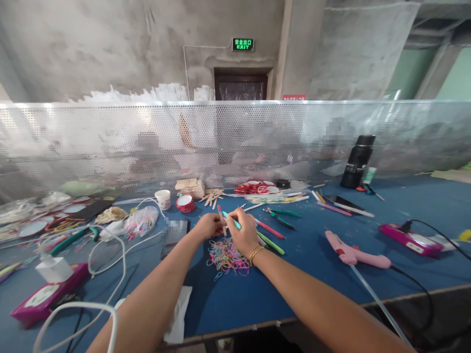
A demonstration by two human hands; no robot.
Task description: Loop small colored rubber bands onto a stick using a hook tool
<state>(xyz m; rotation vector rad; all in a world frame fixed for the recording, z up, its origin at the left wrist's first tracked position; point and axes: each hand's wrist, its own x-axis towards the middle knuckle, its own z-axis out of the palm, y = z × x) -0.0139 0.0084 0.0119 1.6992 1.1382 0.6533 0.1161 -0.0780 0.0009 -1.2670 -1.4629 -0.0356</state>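
Note:
My left hand [208, 226] is closed on a red craft stick [222, 219] that stands nearly upright. My right hand [243, 232], with a gold bracelet at the wrist, is closed on a teal craft stick [231, 220] that crosses the red one. Both hands hover just above a heap of coloured rubber bands [225, 256] on the blue table [331, 274]. More coloured sticks [271, 236] lie right of my right hand.
A pink glue gun [353, 254] lies to the right, green pliers [281, 216] behind the hands, a phone [175, 235] to the left. Red tape rolls [186, 203], a paper cup [163, 198], a black flask [356, 161], magenta boxes [411, 239] and white cables [106, 255] are around. A perforated screen [235, 142] closes the back.

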